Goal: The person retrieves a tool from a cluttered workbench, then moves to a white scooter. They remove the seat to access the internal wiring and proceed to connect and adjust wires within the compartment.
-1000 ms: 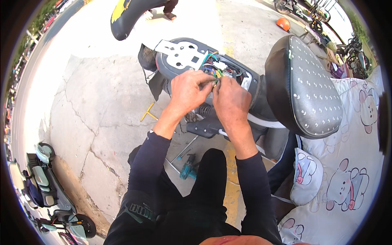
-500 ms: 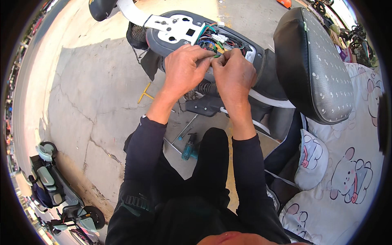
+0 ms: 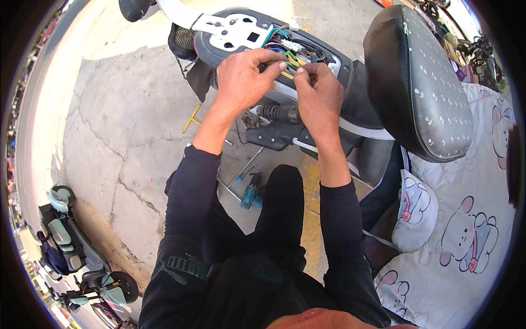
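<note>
An electric scooter's opened rear section carries a white metal plate beside an exposed cavity full of coloured wires and white connectors. My left hand pinches a thin green-and-yellow wire at the cavity's near edge. My right hand pinches wire just to the right of it, the fingertips close together but partly hiding what they hold. Below the hands shows a black ribbed shock absorber. A padded seat, black-sided with a patterned grey top, stands to the right.
A yellow T-handled tool and a teal power tool lie on cracked concrete under and beside the scooter. A mint-and-black scooter stands lower left. A cartoon-printed padded cover fills the lower right; more vehicles stand upper right.
The scooter and hands now appear higher in the view. My fingertips have parted slightly, my right hand shifting right, both still pinching at the wires.
</note>
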Motion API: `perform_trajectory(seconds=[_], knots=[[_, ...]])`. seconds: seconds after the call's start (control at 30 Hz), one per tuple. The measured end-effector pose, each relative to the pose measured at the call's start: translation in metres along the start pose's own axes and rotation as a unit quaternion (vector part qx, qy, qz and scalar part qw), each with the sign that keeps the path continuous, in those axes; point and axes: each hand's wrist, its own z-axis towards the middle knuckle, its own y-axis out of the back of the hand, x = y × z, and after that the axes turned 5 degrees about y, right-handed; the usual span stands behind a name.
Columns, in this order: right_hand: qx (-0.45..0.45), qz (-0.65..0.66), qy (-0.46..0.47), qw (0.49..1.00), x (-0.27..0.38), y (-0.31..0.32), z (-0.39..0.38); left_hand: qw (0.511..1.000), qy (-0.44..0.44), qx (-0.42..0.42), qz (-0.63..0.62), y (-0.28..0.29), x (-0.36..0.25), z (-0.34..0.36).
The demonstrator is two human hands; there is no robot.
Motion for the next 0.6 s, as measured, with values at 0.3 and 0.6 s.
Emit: perform_trajectory(seconds=[0.3,0.6], knots=[[0.014,-0.195,0.198,0.961,0.011,0.019,-0.009,1.000,-0.021,0.002,0.002,0.000,0.004,0.001],[0.191,-0.583,0.281,0.738,0.020,0.012,0.003,0.984,-0.141,-0.032,0.108,-0.005,-0.004,-0.003]])
